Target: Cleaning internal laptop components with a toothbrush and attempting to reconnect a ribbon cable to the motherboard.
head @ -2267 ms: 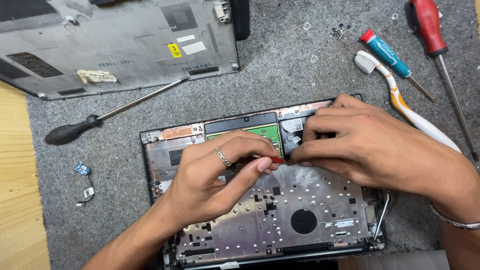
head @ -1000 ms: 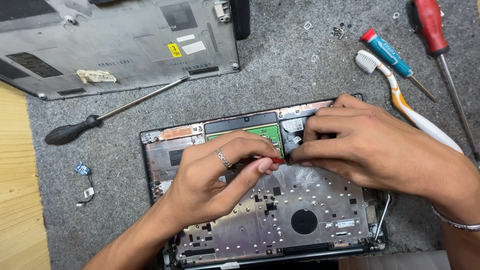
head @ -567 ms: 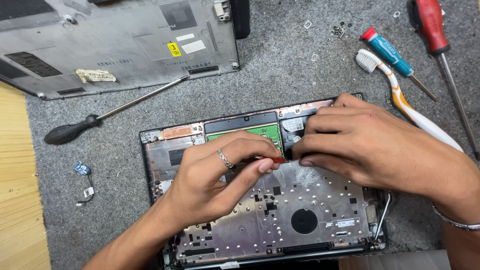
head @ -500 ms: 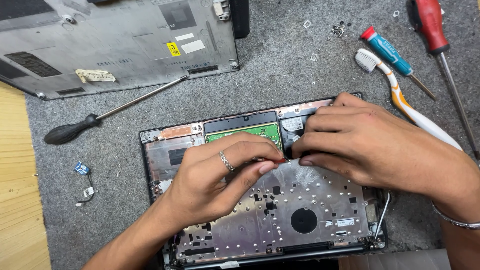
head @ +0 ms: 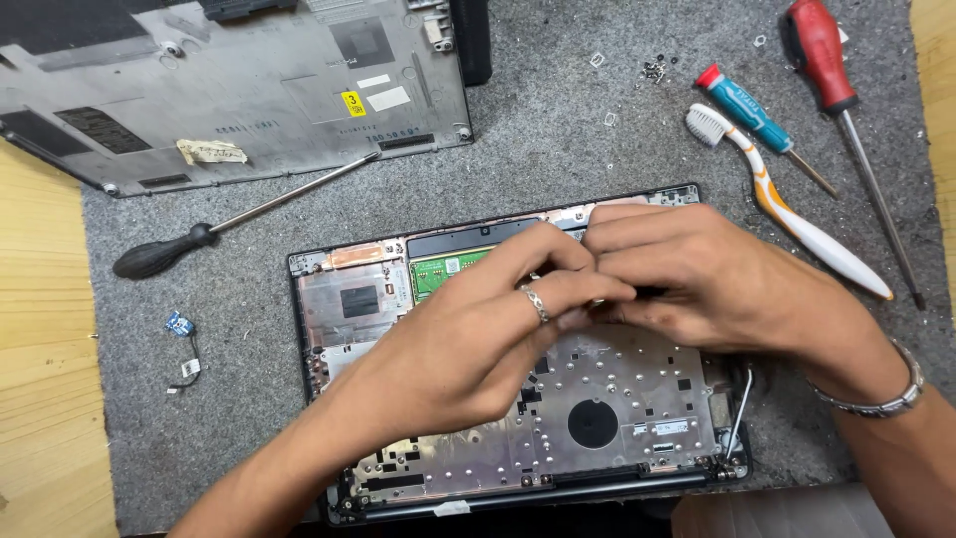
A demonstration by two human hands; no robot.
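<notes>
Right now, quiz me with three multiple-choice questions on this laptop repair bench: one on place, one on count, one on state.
1. Where does the white-and-orange toothbrush lie?
A. right of the opened laptop base
B. on the wooden edge
C. on the grey detached cover

2. How many screwdrivers lie on the grey felt mat?
A. one
B. three
C. five

3. What are both hands doing?
A. resting apart
B. meeting fingertip to fingertip over the base
C. gripping the toothbrush

Answers: 1 A, it lies up right of the base. 2 B, black-handled, teal and red. 3 B, left hand and right hand meet there.
</notes>
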